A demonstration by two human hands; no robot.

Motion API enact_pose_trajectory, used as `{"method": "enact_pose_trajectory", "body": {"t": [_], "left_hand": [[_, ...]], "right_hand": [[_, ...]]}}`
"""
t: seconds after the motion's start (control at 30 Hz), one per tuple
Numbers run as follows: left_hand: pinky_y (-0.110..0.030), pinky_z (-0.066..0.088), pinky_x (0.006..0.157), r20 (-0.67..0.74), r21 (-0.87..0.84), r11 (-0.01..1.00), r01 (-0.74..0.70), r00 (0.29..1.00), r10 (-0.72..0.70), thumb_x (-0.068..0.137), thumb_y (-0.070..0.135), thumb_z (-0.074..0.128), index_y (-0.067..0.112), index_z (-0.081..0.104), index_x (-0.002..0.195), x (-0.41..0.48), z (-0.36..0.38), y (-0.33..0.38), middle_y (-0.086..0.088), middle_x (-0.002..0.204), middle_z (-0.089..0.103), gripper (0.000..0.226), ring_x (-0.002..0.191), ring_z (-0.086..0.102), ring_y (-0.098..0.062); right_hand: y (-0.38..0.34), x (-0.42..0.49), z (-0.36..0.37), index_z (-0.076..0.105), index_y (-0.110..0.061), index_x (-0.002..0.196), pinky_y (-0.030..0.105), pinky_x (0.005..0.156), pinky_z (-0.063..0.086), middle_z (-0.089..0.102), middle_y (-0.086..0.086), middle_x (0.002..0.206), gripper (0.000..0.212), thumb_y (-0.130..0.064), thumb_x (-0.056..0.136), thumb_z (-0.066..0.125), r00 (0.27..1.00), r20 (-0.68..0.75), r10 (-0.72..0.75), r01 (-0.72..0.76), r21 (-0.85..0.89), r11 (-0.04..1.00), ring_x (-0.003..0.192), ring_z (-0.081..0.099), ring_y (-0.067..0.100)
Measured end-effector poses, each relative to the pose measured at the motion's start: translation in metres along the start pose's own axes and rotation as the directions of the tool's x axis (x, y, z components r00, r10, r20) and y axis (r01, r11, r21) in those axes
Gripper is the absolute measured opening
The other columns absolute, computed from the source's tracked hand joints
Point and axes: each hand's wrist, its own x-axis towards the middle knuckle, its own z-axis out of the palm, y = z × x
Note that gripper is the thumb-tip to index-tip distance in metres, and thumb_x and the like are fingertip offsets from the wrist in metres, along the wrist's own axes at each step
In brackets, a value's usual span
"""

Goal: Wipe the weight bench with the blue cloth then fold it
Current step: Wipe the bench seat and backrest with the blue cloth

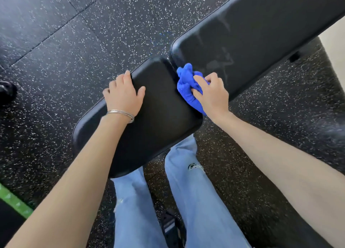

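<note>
Nearest the camera the person's jeans (196, 191) stand close against the weight bench (186, 135), and both forearms reach forward over it. The left grip (123, 94), with thin bracelets (121, 114) at its wrist, lies spread and mostly flat on the seat pad (158, 117), fingers draped to the pad's outer edge and thumb pointing inward; it holds nothing and seems only to steady the person. Across the seat pad from it, the right grip (212, 92) is bunched around the blue cloth (186, 83), fingers curled into the fabric, so the cloth sits crumpled under and just ahead of the knuckles. The wad is pressed at the seam (172, 64) where seat pad and back pad (261, 32) meet, touching both. Just beyond the right grip the back pad carries pale smears and run marks (222, 61), which could be wet wiping traces or residue not yet cleared; I cannot tell which. The seat pad beside the left grip looks evenly dark. My reading is that the wiping stage is under way and unfinished: the seam is being worked, the long back pad stretching away from the right grip probably needs more passes, and the part out of frame cannot be judged. Folding has not begun, since the cloth is a loose ball. Farthest off lies the speckled rubber floor (74, 42).
</note>
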Motion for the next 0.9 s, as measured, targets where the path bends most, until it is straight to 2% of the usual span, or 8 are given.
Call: {"method": "enact_pose_trajectory", "body": {"t": [0.1,0.23,0.37,0.47,0.6,0.73,0.8,0.9], "left_hand": [[-0.052,0.029,0.104,-0.022,0.012,1.000,0.003,1.000,-0.003,0.092,0.044,0.046,0.010,0.026,0.145,0.006,0.003,0.015,-0.015,0.146,0.036,0.066,0.128,0.037,-0.039],[-0.053,0.026,0.107,-0.054,0.031,0.999,-0.020,0.998,0.022,0.090,0.042,0.050,0.011,0.029,0.143,0.012,0.006,0.037,-0.014,0.147,0.033,0.064,0.130,0.034,-0.039],[-0.058,0.019,0.111,-0.055,0.028,0.999,0.034,0.998,-0.032,0.089,0.044,0.051,0.011,0.025,0.145,0.018,0.010,0.056,-0.011,0.151,0.027,0.069,0.135,0.028,-0.036],[-0.062,0.018,0.109,-0.061,0.027,1.000,0.015,0.998,-0.013,0.089,0.044,0.051,0.017,0.025,0.145,0.022,0.013,0.063,-0.009,0.152,0.026,0.067,0.136,0.026,-0.035],[-0.064,0.018,0.108,-0.077,0.022,0.999,-0.043,0.996,0.045,0.089,0.043,0.050,0.026,0.031,0.143,0.029,0.017,0.068,-0.006,0.152,0.025,0.060,0.136,0.025,-0.033],[-0.061,0.019,0.108,-0.092,0.031,0.997,-0.064,0.994,0.067,0.090,0.043,0.049,0.026,0.037,0.140,0.040,0.019,0.071,-0.004,0.151,0.029,0.055,0.136,0.027,-0.031],[-0.060,0.020,0.109,-0.095,0.033,0.998,-0.054,0.994,0.057,0.089,0.044,0.050,0.024,0.041,0.137,0.044,0.019,0.077,-0.003,0.148,0.034,0.053,0.133,0.030,-0.031],[-0.060,0.022,0.108,-0.093,0.021,1.000,-0.022,0.995,0.024,0.088,0.045,0.049,0.023,0.045,0.131,0.047,0.018,0.084,-0.002,0.141,0.040,0.049,0.128,0.035,-0.031]], "right_hand": [[0.017,-0.003,-0.014,0.057,-0.022,0.119,0.039,0.066,0.048,0.050,0.009,0.110,0.030,-0.028,0.090,0.057,0.992,0.023,-0.123,0.124,-0.056,0.991,0.095,0.048,0.029],[0.037,0.005,-0.032,0.065,-0.020,0.112,0.044,0.069,0.046,0.058,0.014,0.107,0.033,-0.014,0.079,0.068,0.970,-0.170,-0.176,0.170,-0.052,0.984,0.087,0.051,0.036],[0.029,0.019,-0.016,0.063,-0.030,0.116,0.044,0.077,0.036,0.056,0.011,0.120,0.033,-0.023,0.085,0.058,0.977,-0.058,-0.204,0.194,-0.139,0.971,0.103,0.050,0.035],[0.013,0.042,-0.007,0.066,-0.033,0.108,0.041,0.073,0.037,0.060,0.008,0.111,0.032,-0.027,0.077,0.058,0.962,-0.067,-0.263,0.248,-0.182,0.952,0.096,0.054,0.033],[0.004,0.072,-0.011,0.070,-0.036,0.086,0.034,0.061,0.048,0.067,0.002,0.088,0.021,-0.036,0.072,0.054,0.866,-0.152,-0.476,0.401,-0.357,0.844,0.074,0.062,0.027],[0.003,0.092,-0.015,0.068,-0.035,0.079,0.028,0.057,0.048,0.067,-0.002,0.080,0.009,-0.034,0.073,0.062,0.734,-0.169,-0.658,0.523,-0.477,0.706,0.065,0.060,0.022],[-0.002,0.099,-0.017,0.067,-0.034,0.075,0.027,0.057,0.047,0.067,-0.004,0.080,0.007,-0.036,0.069,0.063,0.721,-0.177,-0.670,0.521,-0.499,0.693,0.065,0.060,0.020],[-0.012,0.102,-0.019,0.067,-0.034,0.076,0.029,0.060,0.048,0.067,-0.006,0.087,0.009,-0.040,0.070,0.063,0.760,-0.165,-0.628,0.482,-0.505,0.716,0.072,0.061,0.017]]}}
